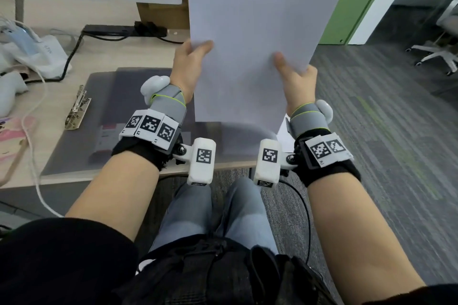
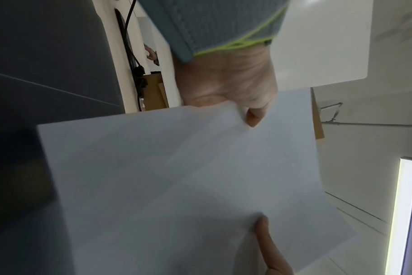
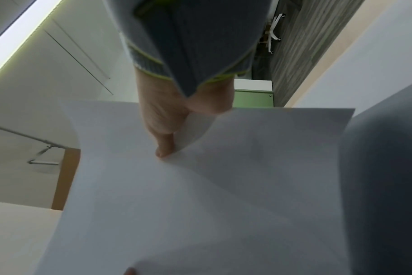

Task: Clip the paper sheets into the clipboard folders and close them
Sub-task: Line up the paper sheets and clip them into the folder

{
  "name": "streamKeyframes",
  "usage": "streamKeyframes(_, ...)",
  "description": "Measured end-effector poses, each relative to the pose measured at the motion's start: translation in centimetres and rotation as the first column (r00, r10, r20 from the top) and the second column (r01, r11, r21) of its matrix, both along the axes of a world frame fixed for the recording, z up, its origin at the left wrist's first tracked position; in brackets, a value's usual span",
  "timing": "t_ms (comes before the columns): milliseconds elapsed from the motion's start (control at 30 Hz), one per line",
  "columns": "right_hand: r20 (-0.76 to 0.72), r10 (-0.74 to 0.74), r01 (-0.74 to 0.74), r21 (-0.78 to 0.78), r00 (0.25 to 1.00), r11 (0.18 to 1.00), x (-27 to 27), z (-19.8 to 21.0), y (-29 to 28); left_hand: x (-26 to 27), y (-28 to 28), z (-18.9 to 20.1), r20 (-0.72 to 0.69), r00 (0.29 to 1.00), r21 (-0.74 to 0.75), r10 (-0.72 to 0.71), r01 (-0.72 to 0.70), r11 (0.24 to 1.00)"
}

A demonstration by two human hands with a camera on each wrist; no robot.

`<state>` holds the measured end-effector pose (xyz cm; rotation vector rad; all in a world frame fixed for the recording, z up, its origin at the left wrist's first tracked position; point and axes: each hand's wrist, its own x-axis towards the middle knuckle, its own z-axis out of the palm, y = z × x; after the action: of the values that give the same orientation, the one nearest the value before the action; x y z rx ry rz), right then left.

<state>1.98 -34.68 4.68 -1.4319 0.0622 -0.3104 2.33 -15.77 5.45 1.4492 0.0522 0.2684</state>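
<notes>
A stack of white paper sheets (image 1: 252, 32) stands nearly upright in the air above the table's front right corner. My left hand (image 1: 194, 56) pinches its left edge, thumb on the near face. My right hand (image 1: 291, 68) pinches the right edge the same way. The left wrist view shows the sheets (image 2: 176, 176) under my left hand (image 2: 233, 89); the right wrist view shows the paper (image 3: 200, 195) held by my right hand (image 3: 169, 122). An open grey clipboard folder (image 1: 116, 106) lies flat on the table beneath, its metal clip (image 1: 78, 109) at the left edge. The fingers behind the paper are hidden.
A black power strip (image 1: 124, 30) and cardboard box (image 1: 161, 15) sit at the back of the table. White bags (image 1: 42, 54) and a white cable (image 1: 32, 131) lie at the left. A green cabinet (image 1: 352, 0) and a chair base (image 1: 436, 54) stand on the carpet at right.
</notes>
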Motion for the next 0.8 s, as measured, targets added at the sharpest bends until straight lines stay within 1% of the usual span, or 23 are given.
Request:
streamKeyframes(100, 0.032, -0.074, 0.073, 0.017, 0.997, 0.997, 1.1, 0.3, 0.2, 0.9, 1.1, -0.4, -0.028, 1.000, 0.028, 0.007, -0.006, 1.000)
streamKeyframes(200, -0.033, -0.178, 0.174, -0.086, 0.984, 0.981, 2.9, -1.2, 0.7, 2.2, 2.1, -2.3, -0.145, 0.988, 0.145, 0.047, -0.025, 0.989)
streamKeyframes(267, -0.097, -0.223, 0.206, -0.163, 0.970, 0.965, 4.0, -2.5, 1.1, 2.6, 2.6, -3.5, -0.248, 0.968, 0.220, 0.041, 0.015, 0.975)
streamKeyframes(333, -0.196, -0.232, 0.181, -0.248, 0.953, 0.952, 4.9, -4.1, 1.1, 2.8, 3.0, -4.7, -0.352, 0.935, 0.286, 0.029, 0.078, 0.955)
streamKeyframes(400, -0.331, -0.218, 0.082, -0.379, 0.918, 0.922, 5.5, -5.6, 1.1, 3.0, 3.6, -6.0, -0.453, 0.890, 0.366, 0.054, 0.130, 0.922)
streamKeyframes(467, -0.422, -0.209, 0.010, -0.426, 0.882, 0.905, 6.0, -7.0, 1.2, 3.3, 4.1, -7.1, -0.540, 0.838, 0.408, 0.081, 0.176, 0.896)
streamKeyframes(633, -0.507, -0.240, -0.027, -0.463, 0.828, 0.886, 6.7, -8.6, 1.7, 4.2, 4.7, -8.4, -0.628, 0.772, 0.387, 0.097, 0.201, 0.900)
streamKeyframes(800, -0.505, -0.256, -0.034, -0.496, 0.824, 0.868, 7.4, -9.0, 1.6, 4.6, 4.9, -8.6, -0.646, 0.759, 0.370, 0.082, 0.217, 0.903)
